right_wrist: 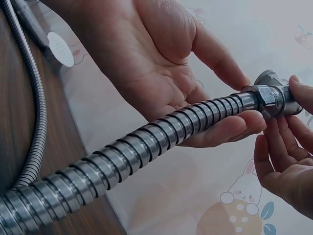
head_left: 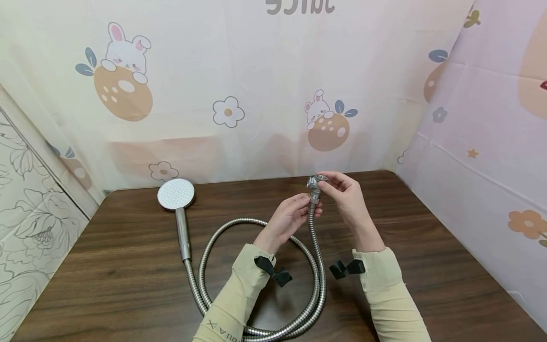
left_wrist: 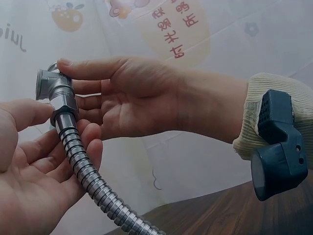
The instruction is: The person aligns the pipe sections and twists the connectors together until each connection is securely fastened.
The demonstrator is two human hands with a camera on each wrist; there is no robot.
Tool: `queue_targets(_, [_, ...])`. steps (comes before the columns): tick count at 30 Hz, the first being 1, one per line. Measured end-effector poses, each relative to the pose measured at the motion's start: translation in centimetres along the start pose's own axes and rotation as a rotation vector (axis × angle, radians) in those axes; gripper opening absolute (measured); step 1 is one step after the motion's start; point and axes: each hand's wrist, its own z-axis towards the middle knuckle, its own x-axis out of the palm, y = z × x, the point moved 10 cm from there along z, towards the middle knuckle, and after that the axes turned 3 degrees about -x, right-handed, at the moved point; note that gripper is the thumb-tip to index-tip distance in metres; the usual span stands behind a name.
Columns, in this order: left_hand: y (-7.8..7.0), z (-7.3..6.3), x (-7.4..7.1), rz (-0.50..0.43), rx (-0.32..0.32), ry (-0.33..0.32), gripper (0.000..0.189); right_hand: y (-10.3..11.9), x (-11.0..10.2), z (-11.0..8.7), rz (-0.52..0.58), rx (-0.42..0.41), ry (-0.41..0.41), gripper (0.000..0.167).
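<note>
My left hand [head_left: 291,217] holds the end nut [left_wrist: 64,105] of a ribbed metal shower hose [head_left: 315,237], thumb against the nut and fingers curled behind the hose. With thumb and fingers, my right hand [head_left: 347,197] grips a chrome tee-shaped fitting [head_left: 314,183] that sits on that nut. Both hands are raised near the table's back edge, and the hose hangs down from them. In the right wrist view the nut [right_wrist: 266,99] meets the fitting between the two hands. Part of the fitting is hidden behind my right fingers.
A shower head [head_left: 175,194] with a white round face lies at the back left of the dark wooden table [head_left: 115,280]. Its hose [head_left: 245,221] loops across the middle and under my left forearm. A printed cloth [head_left: 256,57] hangs behind the table.
</note>
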Motion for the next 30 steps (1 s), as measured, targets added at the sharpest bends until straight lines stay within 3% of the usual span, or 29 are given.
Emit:
queue_targets(21, [-0.19,-0.04,-0.11,-0.048,0.010,-0.032,0.015,-0.22,0.33,0.17,-0.004,0.018,0.012,0.018])
queue_targets(30, [-0.05,-0.04,-0.34,0.007,0.001,-0.053,0.022,-0.42,0.27,0.11,-0.011,0.024,0.003,0.019])
